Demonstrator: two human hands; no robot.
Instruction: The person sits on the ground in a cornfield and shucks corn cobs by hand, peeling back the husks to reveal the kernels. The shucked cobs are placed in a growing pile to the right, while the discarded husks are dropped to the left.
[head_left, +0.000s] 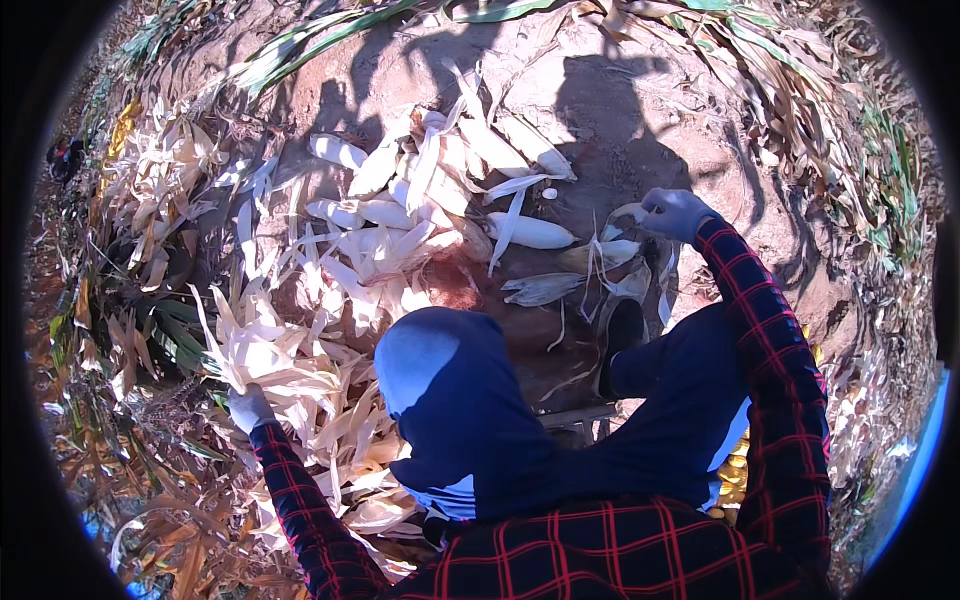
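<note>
My left hand (250, 409), in a pale glove, is closed on a bunch of dry corn husks (259, 349) low at the left. My right hand (675, 214), also gloved, is raised at the right, its fingers bent near a loose husk (624, 217); whether it grips the husk's edge cannot be told. Just below it lies a corn ear in its husk (616, 253). An ear in pale husk (531, 231) rests on the soil before me. Further ears in their husks (480, 146) are heaped at the upper middle, with peeled-back husk leaves among them.
Loose husks (367, 450) are piled beside my left leg. Dry corn stalks and leaves (780, 97) ring the bare soil (480, 56). Behind my right leg, yellow corn ears (733, 472) show. A blue edge (911, 480) stands at the far right. Shadows fall across the ground.
</note>
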